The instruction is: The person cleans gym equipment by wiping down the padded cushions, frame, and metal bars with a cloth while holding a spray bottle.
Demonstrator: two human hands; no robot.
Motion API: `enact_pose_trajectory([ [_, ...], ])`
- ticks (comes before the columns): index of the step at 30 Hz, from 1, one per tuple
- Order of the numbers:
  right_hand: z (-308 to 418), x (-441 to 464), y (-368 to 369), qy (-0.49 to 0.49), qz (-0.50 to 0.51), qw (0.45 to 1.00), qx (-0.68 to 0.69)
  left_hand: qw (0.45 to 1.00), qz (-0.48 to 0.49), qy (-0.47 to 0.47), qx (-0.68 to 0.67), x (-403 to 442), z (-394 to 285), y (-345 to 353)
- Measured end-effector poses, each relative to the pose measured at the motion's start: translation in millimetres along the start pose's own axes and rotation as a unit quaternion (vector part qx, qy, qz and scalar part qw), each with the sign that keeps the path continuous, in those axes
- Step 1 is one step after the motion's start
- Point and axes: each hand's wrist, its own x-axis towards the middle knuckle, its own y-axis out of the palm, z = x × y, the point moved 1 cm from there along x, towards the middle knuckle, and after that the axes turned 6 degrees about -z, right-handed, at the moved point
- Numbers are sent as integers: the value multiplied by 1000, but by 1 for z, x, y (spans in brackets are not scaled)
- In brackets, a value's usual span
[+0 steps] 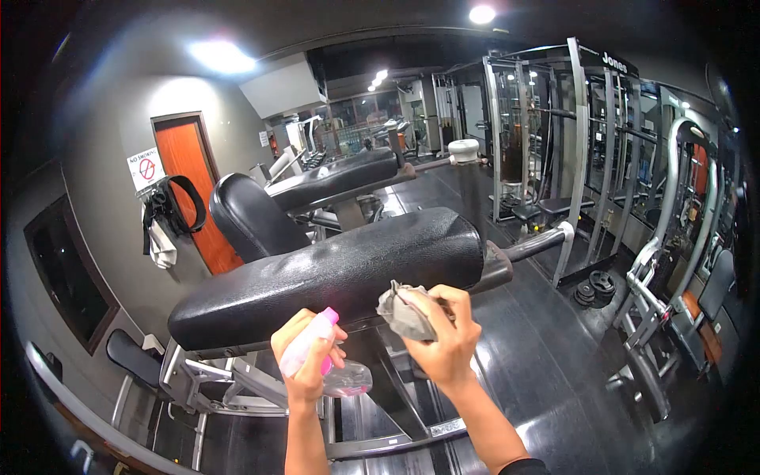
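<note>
My left hand (305, 356) is wrapped round a spray bottle (348, 380) with a pink and white spray head and a clear body. The bottle is tilted, its nozzle pointing up and away from me. In my right hand (443, 340) is a crumpled grey cloth (404, 313), gripped between thumb and fingers. Both hands are in front of the near side of a long black padded bench (340, 273). Light glints off the pad's top. Whether the cloth touches the pad, I cannot tell.
Behind the pad stand a black backrest (249, 218) and another padded bench (340, 180). A cable machine frame (578, 158) rises at the right, near stacked weight plates (595, 289). Towels and belts (166, 218) hang on the left wall beside an orange door (190, 158).
</note>
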Motion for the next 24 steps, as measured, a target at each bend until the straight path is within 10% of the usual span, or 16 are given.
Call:
enact_pose_trajectory([
  [5,-28,28,-24,39,-134,989,-42,1000,1,-8,-19,-3,1,6],
  [19,-7,28,-23,52,-5,999,5,998,50,-36,-3,-9,5,23],
  [24,-29,47,-35,64,-119,990,-41,998,57,-24,2,-13,7,15],
])
